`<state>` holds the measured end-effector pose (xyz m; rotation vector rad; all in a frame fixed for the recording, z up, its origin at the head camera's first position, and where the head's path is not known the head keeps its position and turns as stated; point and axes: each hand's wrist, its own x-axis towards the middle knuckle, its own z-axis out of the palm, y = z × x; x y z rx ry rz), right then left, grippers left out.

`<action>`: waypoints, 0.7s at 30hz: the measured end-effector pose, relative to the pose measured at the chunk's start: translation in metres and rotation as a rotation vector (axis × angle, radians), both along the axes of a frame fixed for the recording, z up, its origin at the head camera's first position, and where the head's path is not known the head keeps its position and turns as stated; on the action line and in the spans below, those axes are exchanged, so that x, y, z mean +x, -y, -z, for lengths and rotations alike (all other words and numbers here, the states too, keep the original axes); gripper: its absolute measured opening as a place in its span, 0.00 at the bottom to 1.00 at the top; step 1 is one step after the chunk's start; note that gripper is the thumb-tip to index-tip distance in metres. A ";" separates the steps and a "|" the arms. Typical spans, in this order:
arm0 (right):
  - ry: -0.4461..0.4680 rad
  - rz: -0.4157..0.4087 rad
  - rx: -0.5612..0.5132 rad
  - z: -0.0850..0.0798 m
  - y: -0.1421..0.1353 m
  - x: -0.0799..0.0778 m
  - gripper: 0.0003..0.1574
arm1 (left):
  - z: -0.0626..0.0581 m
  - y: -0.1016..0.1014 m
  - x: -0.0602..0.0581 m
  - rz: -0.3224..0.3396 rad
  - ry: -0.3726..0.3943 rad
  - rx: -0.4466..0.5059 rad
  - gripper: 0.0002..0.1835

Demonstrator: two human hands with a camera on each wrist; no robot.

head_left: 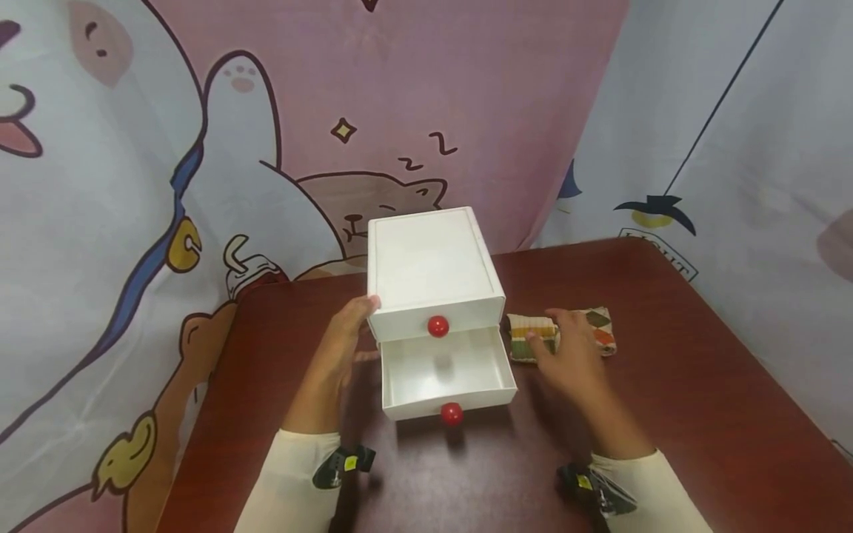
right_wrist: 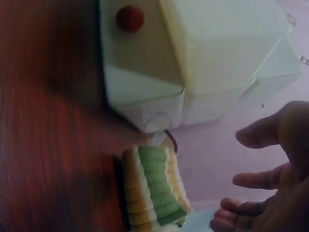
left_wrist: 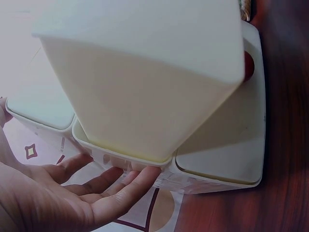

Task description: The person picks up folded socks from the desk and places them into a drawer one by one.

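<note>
A small white drawer cabinet (head_left: pixel 426 259) stands on the table, with an open drawer (head_left: pixel 413 374) pulled out below its top drawer; nothing shows inside. Both drawers have red knobs. My left hand (head_left: pixel 349 333) rests against the cabinet's left side, thumb at the upper front corner; in the left wrist view its fingers (left_wrist: pixel 130 191) are extended along the side edge. My right hand (head_left: pixel 573 355) hovers over a rolled striped knit bundle (head_left: pixel 523 327), sock-like, in green, yellow and white. In the right wrist view its fingers are spread, apart from the bundle (right_wrist: pixel 157 186).
A second folded knit piece (head_left: pixel 603 329) with a diamond pattern lies right of the striped one, partly behind my right hand. The dark red wooden table (head_left: pixel 700 385) meets a cartoon-printed cloth backdrop (head_left: pixel 506 89) at the back and left.
</note>
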<state>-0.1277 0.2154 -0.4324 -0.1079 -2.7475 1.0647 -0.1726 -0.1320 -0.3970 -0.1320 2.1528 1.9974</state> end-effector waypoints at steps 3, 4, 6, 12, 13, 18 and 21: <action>0.053 -0.040 0.034 0.007 -0.005 -0.010 0.37 | 0.000 0.001 0.000 0.006 -0.008 -0.002 0.35; 0.055 -0.053 0.042 0.009 -0.007 -0.013 0.38 | 0.000 0.001 0.000 0.008 -0.011 -0.001 0.34; 0.058 -0.080 0.056 0.013 -0.010 -0.019 0.39 | 0.000 0.001 0.000 0.010 -0.012 -0.002 0.34; 0.108 -0.151 0.078 0.019 -0.015 -0.034 0.42 | 0.000 0.001 0.000 0.003 -0.017 0.018 0.33; 0.117 -0.158 0.082 0.019 -0.016 -0.036 0.42 | 0.000 0.000 0.000 0.002 -0.016 0.022 0.33; 0.183 -0.183 0.093 0.021 -0.017 -0.043 0.45 | 0.001 0.000 0.000 -0.004 -0.005 0.028 0.32; 0.206 -0.198 0.101 0.024 -0.017 -0.048 0.47 | 0.001 0.000 0.000 -0.007 -0.009 0.026 0.32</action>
